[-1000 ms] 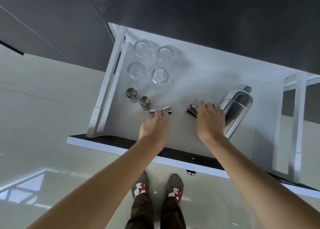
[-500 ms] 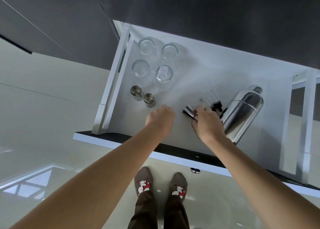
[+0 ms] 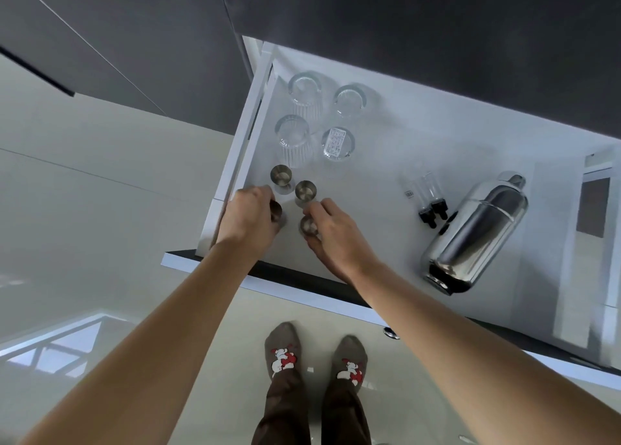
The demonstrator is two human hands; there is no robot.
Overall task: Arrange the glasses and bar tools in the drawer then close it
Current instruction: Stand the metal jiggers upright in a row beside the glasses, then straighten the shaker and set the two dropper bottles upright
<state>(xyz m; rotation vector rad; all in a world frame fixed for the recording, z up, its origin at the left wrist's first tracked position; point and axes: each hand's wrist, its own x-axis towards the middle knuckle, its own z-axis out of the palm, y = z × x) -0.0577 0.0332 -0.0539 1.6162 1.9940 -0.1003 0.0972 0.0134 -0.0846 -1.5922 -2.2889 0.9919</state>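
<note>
An open white drawer (image 3: 386, 162) holds several clear glasses (image 3: 304, 95) upside down at its back left. Two steel jiggers (image 3: 281, 175) stand upright in front of them. My left hand (image 3: 250, 217) grips a third steel jigger (image 3: 276, 210) near the drawer's left wall. My right hand (image 3: 331, 234) holds another steel jigger (image 3: 308, 225) upright just to the right of it. A steel cocktail shaker (image 3: 477, 236) lies on its side at the right, with two clear pourers with black stoppers (image 3: 424, 196) beside it.
The drawer's dark front edge (image 3: 302, 281) runs below my hands, with a small knob (image 3: 390, 333) underneath. Dark cabinet fronts (image 3: 403, 24) rise behind the drawer. My feet in patterned socks (image 3: 285, 354) stand on a glossy pale floor.
Both hands have moved left with a jigger each, from the drawer's middle to beside the two standing jiggers. The pourers are now uncovered next to the shaker.
</note>
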